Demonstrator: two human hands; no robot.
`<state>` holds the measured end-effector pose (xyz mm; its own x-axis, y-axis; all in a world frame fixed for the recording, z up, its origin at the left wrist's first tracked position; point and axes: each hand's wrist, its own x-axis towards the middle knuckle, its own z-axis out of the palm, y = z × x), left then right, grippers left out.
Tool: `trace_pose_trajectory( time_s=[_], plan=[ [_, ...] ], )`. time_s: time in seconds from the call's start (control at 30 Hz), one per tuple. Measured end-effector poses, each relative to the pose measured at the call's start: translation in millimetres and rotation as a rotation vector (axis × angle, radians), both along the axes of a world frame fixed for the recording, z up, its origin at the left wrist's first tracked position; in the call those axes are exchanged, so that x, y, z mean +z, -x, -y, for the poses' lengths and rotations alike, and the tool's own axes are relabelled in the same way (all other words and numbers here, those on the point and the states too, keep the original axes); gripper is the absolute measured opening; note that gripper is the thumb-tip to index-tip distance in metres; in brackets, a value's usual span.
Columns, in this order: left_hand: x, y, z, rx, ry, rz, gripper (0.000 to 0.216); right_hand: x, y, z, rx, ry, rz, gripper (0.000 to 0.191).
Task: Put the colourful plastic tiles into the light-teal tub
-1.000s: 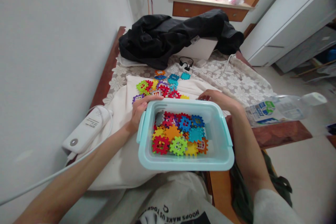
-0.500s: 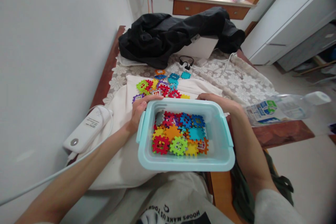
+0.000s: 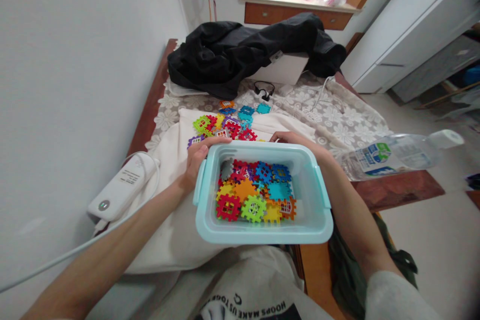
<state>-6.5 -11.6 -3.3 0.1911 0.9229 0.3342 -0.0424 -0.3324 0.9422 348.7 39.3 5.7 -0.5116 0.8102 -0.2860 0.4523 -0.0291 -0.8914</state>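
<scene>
A pale blue plastic tub (image 3: 262,234) sits in front of me at the near edge of the table, holding several colourful toothed building tiles (image 3: 255,192). My left hand (image 3: 198,158) grips the tub's far left corner, fingers curled over the rim. My right hand (image 3: 296,140) wraps over the far right rim. More loose tiles (image 3: 225,125) lie on a white cloth (image 3: 176,210) just beyond the tub.
A black jacket (image 3: 240,55) is heaped over a white box at the table's far end. A white power adapter (image 3: 122,187) with cable lies left, a lying water bottle (image 3: 397,152) right. Black earphones (image 3: 264,90) rest on the lace cloth. A wall stands at left.
The tub and both hands have shifted very slightly left in view; the grip on the rim is the same.
</scene>
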Motion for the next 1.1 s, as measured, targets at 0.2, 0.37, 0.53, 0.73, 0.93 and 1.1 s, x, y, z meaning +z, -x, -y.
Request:
trace_pose_trajectory(
  time_s=[0.2, 0.37, 0.53, 0.73, 0.93, 1.1],
  plan=[
    [-2.7, 2.1, -2.2, 0.006, -0.043, -0.024, 0.052, 7.5, -9.8, -6.4, -0.043, -0.046, -0.142, 0.031],
    [-5.4, 3.2, -1.8, 0.0, -0.018, -0.021, 0.054, 18.1, -19.7, -7.7, -0.22, -0.141, -0.281, 0.037],
    [-4.8, 3.2, -1.2, -0.002, -0.01, -0.019, 0.054, 33.1, -14.9, 4.0, -0.437, -0.281, -0.542, 0.045],
    [-2.8, 2.6, -1.2, 0.002, -0.022, -0.027, 0.056, 54.5, -2.7, 35.3, -0.238, -0.381, -0.599, 0.035],
    [-3.8, 2.0, -1.2, -0.013, 0.006, 0.011, 0.054, 47.9, -10.3, 23.3, -0.238, -0.493, -0.397, 0.039],
    [0.8, -0.7, 0.4, 0.001, 0.0, 0.003, 0.053, 21.5, -23.9, 0.2, -0.145, -0.498, 0.192, 0.042]
  ],
)
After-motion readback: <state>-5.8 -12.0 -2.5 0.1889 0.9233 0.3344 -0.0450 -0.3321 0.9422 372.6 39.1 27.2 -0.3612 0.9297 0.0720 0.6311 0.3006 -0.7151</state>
